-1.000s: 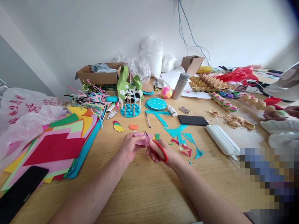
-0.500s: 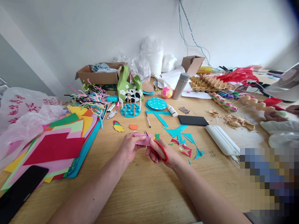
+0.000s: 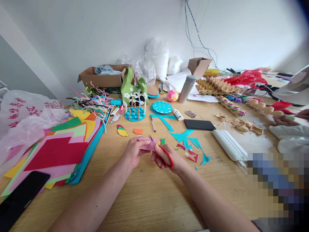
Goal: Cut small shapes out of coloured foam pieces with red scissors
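My left hand (image 3: 135, 150) pinches a small piece of pink paper (image 3: 150, 145) above the middle of the table. Red-handled scissors (image 3: 166, 158) are gripped in my right hand (image 3: 164, 156), their dark blades at the paper, the tips slightly parted. Just beyond my hands lie an orange paper piece (image 3: 138, 131) and yellow, green and red cut shapes (image 3: 122, 131). A small green scrap (image 3: 163, 141) is close to the blades. Red scraps (image 3: 193, 156) and turquoise scraps (image 3: 183, 136) are spread to the right of my right hand.
Coloured paper sheets (image 3: 58, 151) and a black phone (image 3: 26, 190) lie at left. Behind stand a green panda bag (image 3: 134, 88), a steel flask (image 3: 187, 89) and a glue bottle (image 3: 178, 114). A white power strip (image 3: 229, 145) and another person's hand (image 3: 286, 120) are at right.
My hands, the pink paper and the scissors stay practically in place. At the right edge, the other person's hand has shifted, and a pale object now shows beside it.
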A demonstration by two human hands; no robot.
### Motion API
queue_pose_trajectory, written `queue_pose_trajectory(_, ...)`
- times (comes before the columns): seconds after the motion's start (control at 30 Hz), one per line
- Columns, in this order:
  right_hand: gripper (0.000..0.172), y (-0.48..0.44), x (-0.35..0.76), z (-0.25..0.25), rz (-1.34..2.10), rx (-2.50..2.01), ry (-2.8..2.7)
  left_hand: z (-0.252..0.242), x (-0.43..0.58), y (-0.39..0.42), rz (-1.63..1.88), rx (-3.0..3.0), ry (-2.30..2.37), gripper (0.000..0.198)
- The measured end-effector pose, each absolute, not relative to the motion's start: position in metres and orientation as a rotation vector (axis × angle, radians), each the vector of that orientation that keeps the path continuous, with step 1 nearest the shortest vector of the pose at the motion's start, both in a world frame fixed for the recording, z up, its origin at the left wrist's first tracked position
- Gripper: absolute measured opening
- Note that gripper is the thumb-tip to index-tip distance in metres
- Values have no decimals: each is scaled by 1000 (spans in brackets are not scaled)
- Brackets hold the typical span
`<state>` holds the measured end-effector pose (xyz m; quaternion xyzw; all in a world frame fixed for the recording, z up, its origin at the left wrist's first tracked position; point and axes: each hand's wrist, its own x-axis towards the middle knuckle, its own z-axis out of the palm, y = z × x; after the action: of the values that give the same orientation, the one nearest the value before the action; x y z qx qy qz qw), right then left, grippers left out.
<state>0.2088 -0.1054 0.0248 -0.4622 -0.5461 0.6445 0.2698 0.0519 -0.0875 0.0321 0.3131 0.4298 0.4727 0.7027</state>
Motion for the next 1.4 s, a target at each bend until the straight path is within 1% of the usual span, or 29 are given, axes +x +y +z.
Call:
queue_pose_trajectory(0.17, 76, -105, 209, 26, 1732, -1257, -1478, 33, 52, -88, 1050, 717, 928, 20)
queue_pose_trajectory(0.37, 71, -106, 208, 30, 1736, -1276, -1474, 35, 51, -88, 1045, 739, 919, 20)
queue_pose_trajectory(0.83, 73, -107, 210, 28, 1725, -1249, -1526, 36, 49, -87, 1050, 751, 951, 17)
queue_pose_trajectory(1.23, 66, -106, 210, 30, 1723, -1235, -1519, 36, 50, -86, 1092, 699, 971, 22)
queue_pose_trajectory(1.4, 69, -106, 210, 29, 1699, -1245, -1509, 36, 51, -88, 1037, 745, 941, 21)
